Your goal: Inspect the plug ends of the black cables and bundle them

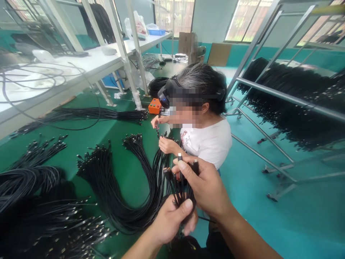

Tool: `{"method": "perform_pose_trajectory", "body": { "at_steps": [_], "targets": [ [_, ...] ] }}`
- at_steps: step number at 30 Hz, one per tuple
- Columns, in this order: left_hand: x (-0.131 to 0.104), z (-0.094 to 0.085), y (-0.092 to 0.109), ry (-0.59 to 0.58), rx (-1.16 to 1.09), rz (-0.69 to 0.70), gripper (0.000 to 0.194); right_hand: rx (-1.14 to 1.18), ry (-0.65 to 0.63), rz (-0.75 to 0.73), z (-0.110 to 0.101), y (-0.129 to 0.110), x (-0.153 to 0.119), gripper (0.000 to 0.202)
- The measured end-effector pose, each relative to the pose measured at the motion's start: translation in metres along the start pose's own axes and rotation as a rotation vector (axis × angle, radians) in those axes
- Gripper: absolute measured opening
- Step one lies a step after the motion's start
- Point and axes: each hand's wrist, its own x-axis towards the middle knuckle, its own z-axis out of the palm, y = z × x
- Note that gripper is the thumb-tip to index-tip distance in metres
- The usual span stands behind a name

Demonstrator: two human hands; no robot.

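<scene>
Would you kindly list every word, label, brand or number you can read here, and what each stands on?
No text can be read.
White shirt: lettering-like print, too small and blurred to read.
Orange box: any markings are too small to read.
Plastic bag: reddish patch, too blurred to tell.
Held connectors: no lettering can be made out.

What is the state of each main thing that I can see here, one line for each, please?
Left hand: closed around held cables.
Right hand: pinching one connector.
Held cables: bunched, connector ends upward.
Curved cable bundle: lying bent on the green table.
Orange box: on the table; whether powered, cannot tell.
Black headset: worn by the co-worker.
Rack cables: hanging together.
</scene>
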Motion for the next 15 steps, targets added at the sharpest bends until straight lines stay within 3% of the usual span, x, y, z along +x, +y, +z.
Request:
{"method": "perform_pose_trajectory", "body": {
  "at_steps": [5, 9, 13, 14, 15],
  "targets": [
    [0.001, 0.002, 0.000, 0.002, 0.007, 0.030, 0.053, 0.017, -0.001, 0.053, 0.001, 0.003, 0.003, 0.027],
    [0.003, 0.001, 0.000, 0.007, 0.000, 0.065, 0.051, -0.082, -0.008, -0.049, -0.003, -0.006, 0.000, 0.028],
    [0.002, -0.011, 0.007, 0.072, -0.086, 0.179, 0.040, -0.274, 0.159, -0.155, -0.023, -0.001, -0.046, 0.059],
    [0.001, -0.016, 0.011, 0.086, -0.115, 0.219, 0.038, -0.280, 0.111, -0.146, -0.030, 0.008, -0.064, 0.061],
    [0.000, -0.022, 0.016, 0.096, -0.148, 0.263, 0.037, -0.264, -0.041, -0.090, -0.036, 0.020, -0.081, 0.056]
  ]
}}
